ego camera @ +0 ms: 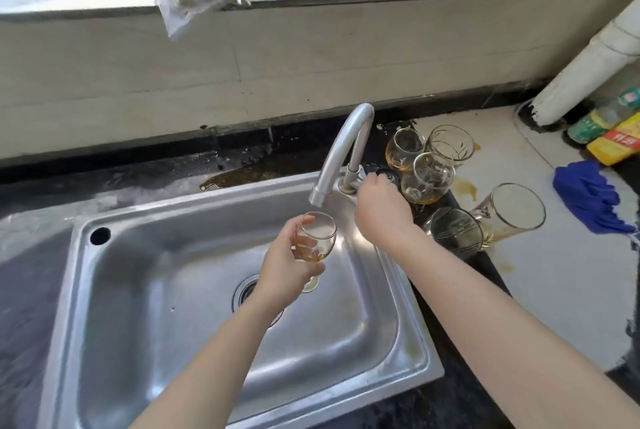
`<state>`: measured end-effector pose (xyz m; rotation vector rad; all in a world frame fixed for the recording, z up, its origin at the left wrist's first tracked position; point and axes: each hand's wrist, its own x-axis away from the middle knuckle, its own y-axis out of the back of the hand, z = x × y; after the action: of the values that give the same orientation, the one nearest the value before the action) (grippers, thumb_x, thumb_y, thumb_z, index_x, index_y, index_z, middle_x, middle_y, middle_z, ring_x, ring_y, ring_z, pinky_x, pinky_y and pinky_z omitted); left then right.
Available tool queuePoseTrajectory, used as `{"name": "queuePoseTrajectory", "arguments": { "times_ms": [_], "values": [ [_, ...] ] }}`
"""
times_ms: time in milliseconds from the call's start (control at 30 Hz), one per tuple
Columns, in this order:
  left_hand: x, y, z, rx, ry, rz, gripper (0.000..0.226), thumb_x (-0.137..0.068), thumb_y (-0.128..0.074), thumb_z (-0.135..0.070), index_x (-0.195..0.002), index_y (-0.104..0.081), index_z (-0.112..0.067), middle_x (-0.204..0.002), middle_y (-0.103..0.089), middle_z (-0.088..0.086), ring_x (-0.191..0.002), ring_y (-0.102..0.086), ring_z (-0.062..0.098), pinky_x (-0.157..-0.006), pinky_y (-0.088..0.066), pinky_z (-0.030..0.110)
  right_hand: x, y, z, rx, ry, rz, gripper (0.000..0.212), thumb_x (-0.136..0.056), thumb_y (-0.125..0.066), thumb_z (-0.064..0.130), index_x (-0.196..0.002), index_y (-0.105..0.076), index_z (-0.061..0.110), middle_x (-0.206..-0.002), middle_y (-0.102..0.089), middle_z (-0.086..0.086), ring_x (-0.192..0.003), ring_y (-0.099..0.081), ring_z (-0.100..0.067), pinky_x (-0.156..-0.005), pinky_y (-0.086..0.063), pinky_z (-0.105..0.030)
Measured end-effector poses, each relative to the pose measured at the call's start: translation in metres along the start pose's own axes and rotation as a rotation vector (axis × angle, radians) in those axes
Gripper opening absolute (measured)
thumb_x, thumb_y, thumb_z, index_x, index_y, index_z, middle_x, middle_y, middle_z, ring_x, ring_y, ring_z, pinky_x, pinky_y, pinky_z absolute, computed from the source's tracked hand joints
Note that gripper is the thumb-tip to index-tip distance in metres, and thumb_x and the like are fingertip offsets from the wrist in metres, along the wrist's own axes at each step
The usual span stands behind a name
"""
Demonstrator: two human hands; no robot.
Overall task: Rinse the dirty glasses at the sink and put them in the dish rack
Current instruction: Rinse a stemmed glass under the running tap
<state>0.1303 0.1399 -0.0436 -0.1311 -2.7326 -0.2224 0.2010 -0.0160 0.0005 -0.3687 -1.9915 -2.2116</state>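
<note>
**While the right hand works the tap, a stemmed glass sits under the spout**

Where the curved tap (346,144) ends over the steel sink (79,290), the left hand (287,269) holds a stemmed glass (317,238) upright just below the spout. Fingers and thumb wrap its round bowl. The bowl is clear, cloudy and pale near the rim, with amber liquid pooled at the bottom; the foot shows below the palm. Whether water is running cannot be told.

The right hand (381,206) reaches to the tap's base, fingers curled on the tap handle (360,171).

On the table (540,272) right of the sink stands a close cluster of dirty glasses (427,179): round-bowled ones with amber dregs, a dark tumbler (453,231) and a tall glass (509,210) leaning outward. Amber stains mark the surface around them. A blue cloth (588,200) lies further right.
</note>
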Motion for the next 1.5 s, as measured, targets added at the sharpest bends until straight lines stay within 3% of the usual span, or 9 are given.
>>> {"name": "queuePoseTrajectory", "arguments": {
  "times_ms": [133,367,567,800,1100,1233,1367,1433,1500],
  "values": [
    [-0.01,0.003,0.003,0.014,0.01,-0.009,0.073,-0.07,-0.07,0.013,-0.115,-0.053,-0.042,-0.096,-0.06,0.001,-0.082,-0.063,0.017,-0.072,-0.052,0.031,-0.031,-0.012,0.004,0.331,0.039,0.0,0.039,-0.093,-0.043,-0.002,-0.132,-0.042,-0.007,-0.128,-0.049,-0.023,-0.117,-0.048,-0.035,-0.089,-0.048,-0.038],
    [-0.016,0.009,0.005,0.016,0.022,-0.027,0.073,-0.07,-0.069,0.014,-0.109,-0.052,-0.045,-0.095,-0.06,0.001,-0.077,-0.063,0.013,-0.072,-0.052,0.027,-0.039,-0.007,0.002,0.428,0.165,-0.031,0.033,-0.089,-0.049,-0.006,-0.115,-0.059,0.012,-0.109,-0.064,-0.007,-0.1,-0.063,-0.028,-0.063,-0.042,-0.032],
    [-0.014,0.01,0.005,0.008,0.023,-0.025,0.072,-0.07,-0.07,0.013,-0.115,-0.051,-0.04,-0.095,-0.06,0.0,-0.071,-0.062,0.007,-0.07,-0.049,0.018,-0.036,-0.004,0.008,0.51,0.262,-0.014,0.033,-0.087,-0.049,-0.009,-0.112,-0.059,0.009,-0.107,-0.066,-0.005,-0.097,-0.065,-0.026,-0.065,-0.044,-0.032],
    [-0.013,0.006,0.008,0.011,0.014,-0.014,0.071,-0.067,-0.071,0.012,-0.112,-0.053,-0.041,-0.103,-0.064,0.006,-0.079,-0.063,0.013,-0.076,-0.051,0.025,-0.032,-0.007,0.007,0.535,0.302,-0.03,0.031,-0.087,-0.049,-0.01,-0.11,-0.061,0.007,-0.105,-0.068,-0.005,-0.095,-0.067,-0.026,-0.065,-0.045,-0.031],
    [0.006,0.003,-0.004,0.039,0.002,-0.037,0.068,-0.067,-0.071,0.013,-0.101,-0.053,-0.044,-0.098,-0.063,-0.004,-0.081,-0.063,0.013,-0.063,-0.048,0.012,-0.014,0.008,0.003,0.554,0.349,-0.042,0.032,-0.086,-0.05,-0.005,-0.114,-0.061,0.008,-0.106,-0.067,-0.004,-0.097,-0.065,-0.025,-0.065,-0.043,-0.031],
    [0.001,0.007,0.003,0.07,0.058,-0.053,0.062,-0.068,-0.071,0.016,-0.107,-0.053,-0.03,-0.099,-0.064,-0.006,-0.082,-0.063,0.01,-0.063,-0.049,0.012,0.009,0.015,0.0,0.209,0.379,-0.214,0.022,-0.092,-0.046,0.013,-0.106,-0.061,0.007,-0.103,-0.064,-0.008,-0.1,-0.059,-0.028,-0.075,-0.044,-0.035],
    [0.003,0.007,0.016,0.143,0.13,-0.07,0.059,-0.071,-0.069,0.017,-0.109,-0.045,-0.02,-0.103,-0.067,0.0,-0.088,-0.062,0.015,-0.067,-0.05,0.018,0.042,0.008,0.007,-0.696,0.233,0.24,0.048,-0.085,-0.067,0.032,-0.129,-0.057,0.017,-0.124,-0.059,0.004,-0.117,-0.052,-0.01,-0.092,-0.038,-0.022],
    [0.004,0.006,0.017,0.17,0.131,-0.065,0.055,-0.072,-0.068,0.017,-0.109,-0.044,-0.016,-0.097,-0.069,0.0,-0.086,-0.062,0.017,-0.072,-0.051,0.024,0.049,-0.003,0.012,-0.744,0.26,0.335,0.057,-0.076,-0.077,0.036,-0.127,-0.056,0.023,-0.123,-0.059,0.008,-0.115,-0.051,-0.007,-0.089,-0.038,-0.013],
    [0.004,0.003,0.016,0.193,0.116,-0.056,0.052,-0.073,-0.068,0.016,-0.108,-0.045,-0.014,-0.093,-0.07,-0.001,-0.082,-0.063,0.014,-0.076,-0.052,0.029,0.049,-0.011,0.018,-0.772,0.29,0.288,0.043,-0.071,-0.081,0.031,-0.107,-0.059,0.034,-0.105,-0.064,0.01,-0.102,-0.055,-0.007,-0.076,-0.039,-0.006]
  ]
}}
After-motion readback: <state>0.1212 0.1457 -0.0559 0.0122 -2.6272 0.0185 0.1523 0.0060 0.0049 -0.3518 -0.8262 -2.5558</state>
